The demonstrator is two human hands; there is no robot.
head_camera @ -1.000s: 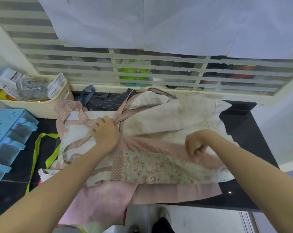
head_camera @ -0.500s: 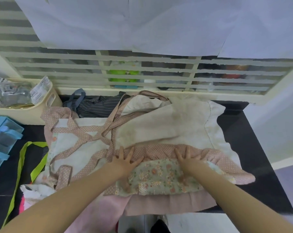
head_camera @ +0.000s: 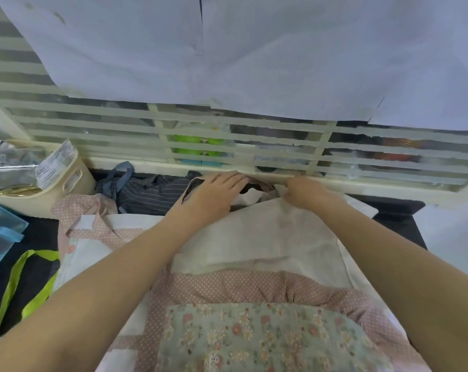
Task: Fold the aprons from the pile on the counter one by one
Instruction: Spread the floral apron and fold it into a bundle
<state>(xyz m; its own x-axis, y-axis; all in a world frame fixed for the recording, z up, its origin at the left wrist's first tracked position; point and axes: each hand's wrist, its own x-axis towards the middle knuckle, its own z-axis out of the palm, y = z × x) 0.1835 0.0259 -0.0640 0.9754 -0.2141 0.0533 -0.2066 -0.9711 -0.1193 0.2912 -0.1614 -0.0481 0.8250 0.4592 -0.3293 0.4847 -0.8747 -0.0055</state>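
A cream apron with pink dotted trim and a green floral panel lies spread over the black counter. My left hand rests at the apron's far edge, fingers fairly straight over a pink strap loop. My right hand has its fingers curled and pinches the cream fabric's far edge near the window ledge. A dark striped apron lies bunched behind on the left. Pink straps trail across the cream apron's left part.
A cream basket with plastic packets stands at the back left. A blue drawer organiser sits at the left edge, with a lime-green strap beside it. A slatted window grille runs directly behind the counter.
Both hands moved from pressing flat on the pink trim near the floral panel up to the apron's far edge. The view has moved closer to the counter.
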